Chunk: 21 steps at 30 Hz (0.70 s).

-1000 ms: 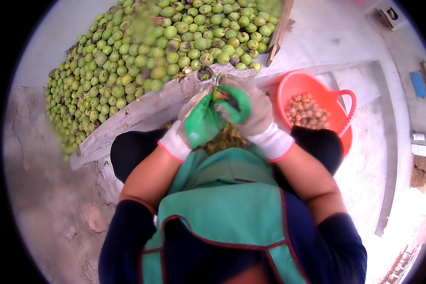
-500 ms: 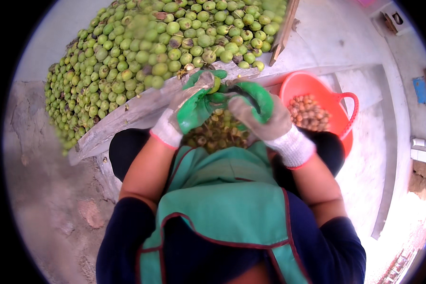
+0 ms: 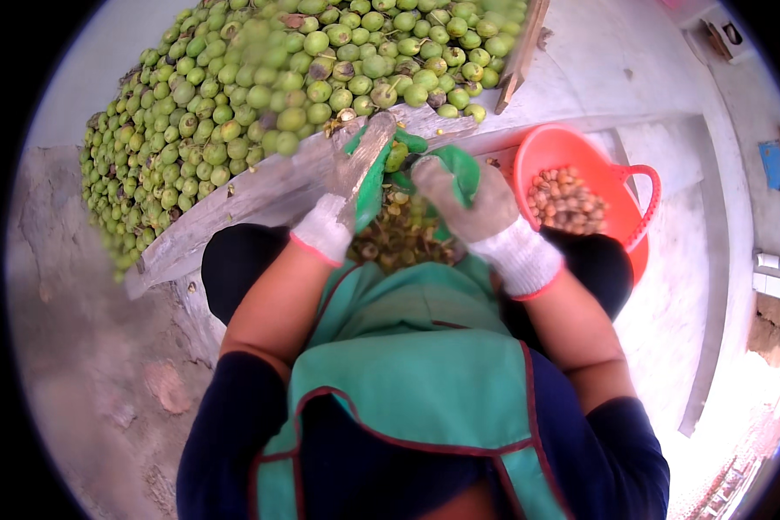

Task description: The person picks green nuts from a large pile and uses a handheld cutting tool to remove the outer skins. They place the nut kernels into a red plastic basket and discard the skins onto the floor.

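Note:
Both my hands wear gloves with green palms and soiled whitish backs. My left hand point(image 3: 368, 166) is closed round a round green-husked nut point(image 3: 396, 157), which shows at its fingertips. Just right of it, my right hand point(image 3: 468, 192) is curled with its back toward me. What its fingers hold, if anything, is hidden. Beneath the hands, between my knees, lies a heap of cut yellowish-green husk pieces point(image 3: 403, 234). A large pile of green-husked nuts point(image 3: 208, 130) spreads beyond my left hand.
A weathered wooden board point(image 3: 260, 192) edges the pile on my side. Near my right knee stands a red basket point(image 3: 542, 147) with a looped handle, holding brown nuts point(image 3: 566, 199). Another wooden plank point(image 3: 522, 59) stands at the pile's right edge.
My left hand has turned so more of its back shows, and moved slightly right. My right hand has rolled over, hiding the dark thing seen at its palm, and shifted slightly left.

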Each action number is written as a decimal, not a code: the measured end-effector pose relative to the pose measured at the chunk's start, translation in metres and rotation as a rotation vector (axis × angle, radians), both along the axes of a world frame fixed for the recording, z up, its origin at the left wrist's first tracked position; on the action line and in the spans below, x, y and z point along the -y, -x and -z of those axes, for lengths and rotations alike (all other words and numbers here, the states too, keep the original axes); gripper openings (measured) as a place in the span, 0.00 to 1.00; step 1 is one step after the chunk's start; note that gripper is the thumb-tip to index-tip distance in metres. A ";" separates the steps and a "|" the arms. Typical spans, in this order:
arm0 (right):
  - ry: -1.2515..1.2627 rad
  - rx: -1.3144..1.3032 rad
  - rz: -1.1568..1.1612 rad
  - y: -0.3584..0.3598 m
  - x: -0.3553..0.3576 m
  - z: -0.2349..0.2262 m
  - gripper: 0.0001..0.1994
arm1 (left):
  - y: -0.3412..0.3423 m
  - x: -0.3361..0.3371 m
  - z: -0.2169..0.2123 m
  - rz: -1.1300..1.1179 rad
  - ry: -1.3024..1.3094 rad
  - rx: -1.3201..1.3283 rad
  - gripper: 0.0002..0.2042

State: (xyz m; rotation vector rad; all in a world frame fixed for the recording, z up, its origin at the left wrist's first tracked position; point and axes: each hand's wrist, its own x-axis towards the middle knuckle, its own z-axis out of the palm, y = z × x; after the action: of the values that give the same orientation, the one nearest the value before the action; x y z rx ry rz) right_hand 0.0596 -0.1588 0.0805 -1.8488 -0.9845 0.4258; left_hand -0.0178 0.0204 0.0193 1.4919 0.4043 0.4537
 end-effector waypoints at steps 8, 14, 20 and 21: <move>0.256 -0.014 -0.015 0.004 -0.021 0.003 0.19 | 0.014 -0.009 0.031 0.051 -0.553 -0.002 0.18; 0.326 0.420 -0.186 0.005 -0.024 -0.016 0.19 | 0.006 -0.025 -0.006 0.103 0.753 -0.119 0.19; 0.077 -0.843 0.046 -0.012 -0.012 0.003 0.15 | 0.006 -0.014 -0.017 0.158 0.436 -0.028 0.19; 0.097 -0.942 0.022 -0.014 -0.012 -0.003 0.15 | 0.010 -0.013 -0.016 0.186 0.238 -0.020 0.18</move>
State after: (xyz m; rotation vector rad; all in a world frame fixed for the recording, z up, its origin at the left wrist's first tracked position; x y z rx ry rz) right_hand 0.0735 -0.1471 0.0832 -1.4560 -0.2913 1.2007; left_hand -0.0273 0.0333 0.0357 1.2894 0.3195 0.2340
